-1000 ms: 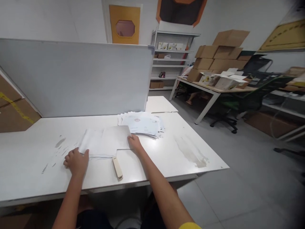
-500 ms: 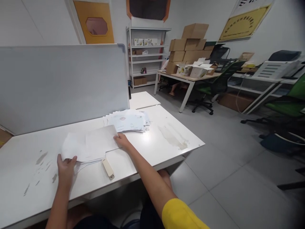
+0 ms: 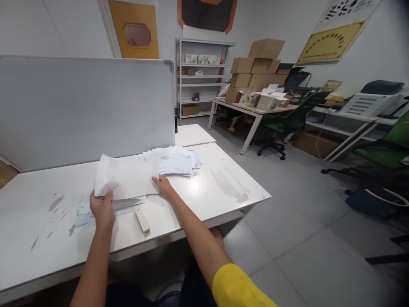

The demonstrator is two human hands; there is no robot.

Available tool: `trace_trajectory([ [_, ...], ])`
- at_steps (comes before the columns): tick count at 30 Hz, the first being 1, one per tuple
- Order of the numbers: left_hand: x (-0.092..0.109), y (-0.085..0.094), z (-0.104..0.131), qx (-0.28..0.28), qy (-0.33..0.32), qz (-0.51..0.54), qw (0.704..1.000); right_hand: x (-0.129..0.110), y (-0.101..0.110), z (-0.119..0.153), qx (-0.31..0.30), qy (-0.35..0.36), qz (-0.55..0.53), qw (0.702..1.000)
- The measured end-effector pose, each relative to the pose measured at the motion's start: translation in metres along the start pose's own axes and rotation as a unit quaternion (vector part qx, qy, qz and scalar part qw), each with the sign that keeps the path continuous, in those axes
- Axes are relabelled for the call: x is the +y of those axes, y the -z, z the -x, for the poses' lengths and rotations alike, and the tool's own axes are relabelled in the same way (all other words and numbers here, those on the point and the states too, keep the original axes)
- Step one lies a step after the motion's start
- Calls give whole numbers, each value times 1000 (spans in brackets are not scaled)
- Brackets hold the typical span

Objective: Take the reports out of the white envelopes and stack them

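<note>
Both my hands hold white paper sheets lifted above the desk, with the left end curled up. My left hand grips the lower left edge between thumb and fingers. At the right edge, my right hand pinches the sheets. Beneath them, partly covered, lie bluish papers on the white desk. A cream stapler rests near the desk's front edge. Behind my right hand sits a messy pile of printed papers, the top one bearing a red round stamp.
A grey-white partition board stands along the desk's back. Farther off are metal shelves, a table with stacked cardboard boxes, and green office chairs. Part of a person shows behind that table.
My left hand has moved right and up with the sheets, whose left end now stands more curled. Bluish papers underneath are more exposed. The view has shifted slightly.
</note>
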State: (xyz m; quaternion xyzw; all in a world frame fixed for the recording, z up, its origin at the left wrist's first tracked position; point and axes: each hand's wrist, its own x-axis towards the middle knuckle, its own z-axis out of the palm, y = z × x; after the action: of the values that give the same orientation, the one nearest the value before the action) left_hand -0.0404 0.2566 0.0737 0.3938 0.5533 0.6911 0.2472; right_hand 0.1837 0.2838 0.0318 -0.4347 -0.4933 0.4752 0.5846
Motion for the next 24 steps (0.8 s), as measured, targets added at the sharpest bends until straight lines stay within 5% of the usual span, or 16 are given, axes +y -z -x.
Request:
trace_trajectory([
  [8, -10, 5, 44, -25, 6, 117, 993, -12, 6, 13, -53, -39, -134, 989],
  [13, -18, 12, 52, -17, -11, 50, 999, -10, 8, 13, -15, -53, -144, 988],
  [24, -22, 11, 45, -51, -64, 20, 996, -36, 19, 34, 117, 102, -47, 987],
])
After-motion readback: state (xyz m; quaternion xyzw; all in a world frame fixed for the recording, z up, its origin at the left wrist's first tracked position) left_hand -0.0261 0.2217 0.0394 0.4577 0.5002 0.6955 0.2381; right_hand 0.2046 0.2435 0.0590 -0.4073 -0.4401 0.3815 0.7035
